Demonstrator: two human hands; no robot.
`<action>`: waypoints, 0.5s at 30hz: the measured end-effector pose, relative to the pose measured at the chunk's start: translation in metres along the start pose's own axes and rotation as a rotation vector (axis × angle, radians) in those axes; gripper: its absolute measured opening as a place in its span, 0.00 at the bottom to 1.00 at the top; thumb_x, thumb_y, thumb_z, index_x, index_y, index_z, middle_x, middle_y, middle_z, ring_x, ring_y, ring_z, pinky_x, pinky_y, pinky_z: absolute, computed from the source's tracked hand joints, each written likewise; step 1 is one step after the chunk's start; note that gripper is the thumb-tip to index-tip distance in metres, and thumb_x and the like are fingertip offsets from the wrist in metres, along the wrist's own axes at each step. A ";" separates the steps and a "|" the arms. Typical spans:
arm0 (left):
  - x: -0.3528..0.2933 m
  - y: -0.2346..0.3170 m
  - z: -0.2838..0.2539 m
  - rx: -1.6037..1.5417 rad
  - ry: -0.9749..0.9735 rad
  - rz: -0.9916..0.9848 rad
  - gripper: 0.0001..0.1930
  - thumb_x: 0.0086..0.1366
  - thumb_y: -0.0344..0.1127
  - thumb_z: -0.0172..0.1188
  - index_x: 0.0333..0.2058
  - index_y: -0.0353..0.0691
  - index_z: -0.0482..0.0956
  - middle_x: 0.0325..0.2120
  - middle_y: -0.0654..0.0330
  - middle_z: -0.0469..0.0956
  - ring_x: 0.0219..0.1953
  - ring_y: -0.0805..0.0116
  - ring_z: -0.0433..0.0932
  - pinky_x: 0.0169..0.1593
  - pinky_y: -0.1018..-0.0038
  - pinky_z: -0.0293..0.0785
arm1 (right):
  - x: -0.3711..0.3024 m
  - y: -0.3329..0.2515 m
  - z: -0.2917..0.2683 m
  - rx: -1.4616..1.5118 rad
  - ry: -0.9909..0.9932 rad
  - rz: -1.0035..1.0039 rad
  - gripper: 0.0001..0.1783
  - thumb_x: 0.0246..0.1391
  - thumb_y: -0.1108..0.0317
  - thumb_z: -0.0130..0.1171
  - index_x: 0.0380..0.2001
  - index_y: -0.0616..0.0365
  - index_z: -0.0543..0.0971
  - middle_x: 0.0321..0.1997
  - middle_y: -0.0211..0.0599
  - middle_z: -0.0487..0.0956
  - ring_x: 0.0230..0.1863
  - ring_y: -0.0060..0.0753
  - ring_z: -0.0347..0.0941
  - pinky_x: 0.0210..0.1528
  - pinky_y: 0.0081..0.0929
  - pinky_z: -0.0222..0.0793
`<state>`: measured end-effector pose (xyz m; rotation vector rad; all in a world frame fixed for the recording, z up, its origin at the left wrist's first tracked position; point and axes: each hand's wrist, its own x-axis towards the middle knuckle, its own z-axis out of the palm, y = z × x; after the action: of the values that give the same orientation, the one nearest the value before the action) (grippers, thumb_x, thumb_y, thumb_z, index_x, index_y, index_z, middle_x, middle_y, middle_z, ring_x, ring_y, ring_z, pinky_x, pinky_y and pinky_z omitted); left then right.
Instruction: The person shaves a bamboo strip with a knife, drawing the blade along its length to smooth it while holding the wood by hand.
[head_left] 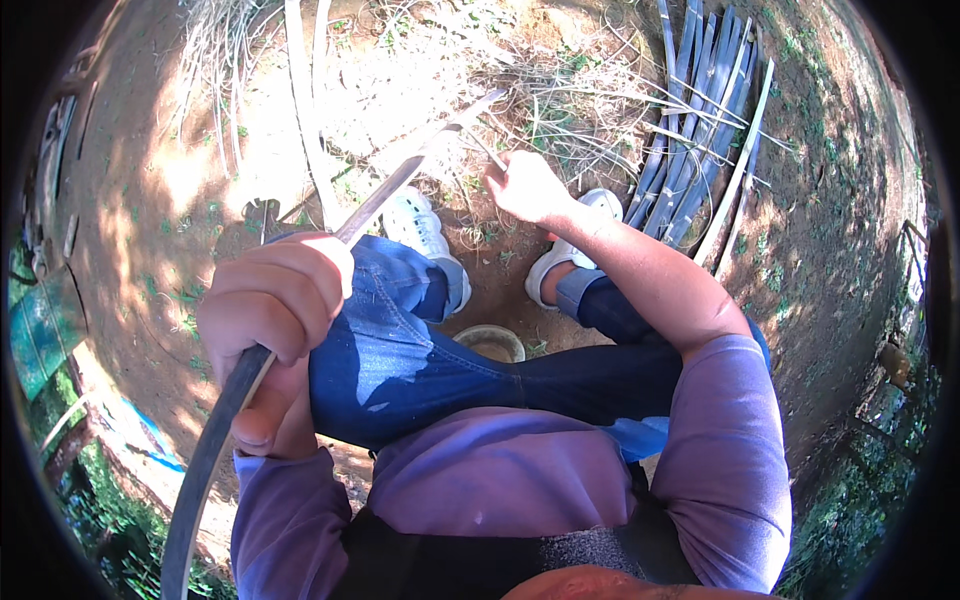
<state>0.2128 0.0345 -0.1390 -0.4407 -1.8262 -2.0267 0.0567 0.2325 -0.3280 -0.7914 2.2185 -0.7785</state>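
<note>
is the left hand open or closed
Closed: the left hand has its fingers curled around a long dark strip, which runs out below the grip.

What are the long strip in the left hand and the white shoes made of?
Long strip: probably split bamboo or plant stem, smooth and dark with a paler edge.
White shoes: likely matte moulded foam or plastic, judging by their holes.

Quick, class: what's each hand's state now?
Left hand: closed around a long strip.
Right hand: closed on a slim object, kind unclear.
</note>
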 end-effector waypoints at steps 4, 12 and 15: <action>0.005 -0.010 0.002 -0.062 -0.126 0.054 0.35 0.56 0.69 0.63 0.15 0.41 0.66 0.12 0.63 0.66 0.14 0.65 0.65 0.21 0.69 0.62 | 0.034 0.061 0.005 -0.057 -0.129 0.307 0.20 0.54 0.60 0.50 0.31 0.68 0.81 0.27 0.57 0.81 0.34 0.53 0.81 0.41 0.42 0.77; 0.020 -0.013 -0.004 -0.088 -0.201 0.066 0.32 0.56 0.66 0.66 0.14 0.45 0.66 0.09 0.68 0.66 0.12 0.71 0.67 0.22 0.73 0.68 | 0.104 0.122 0.040 0.163 -0.184 0.745 0.15 0.55 0.66 0.51 0.28 0.68 0.80 0.20 0.45 0.80 0.18 0.34 0.77 0.23 0.32 0.74; 0.018 -0.009 -0.009 -0.104 -0.232 0.044 0.31 0.56 0.65 0.67 0.14 0.43 0.67 0.11 0.67 0.68 0.13 0.70 0.69 0.22 0.73 0.69 | 0.114 0.123 0.036 0.183 -0.197 0.742 0.15 0.55 0.65 0.51 0.31 0.69 0.80 0.21 0.44 0.79 0.18 0.34 0.77 0.23 0.32 0.74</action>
<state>0.1929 0.0250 -0.1395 -0.7676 -1.8271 -2.1218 -0.0253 0.2207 -0.4784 0.0665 1.9998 -0.4882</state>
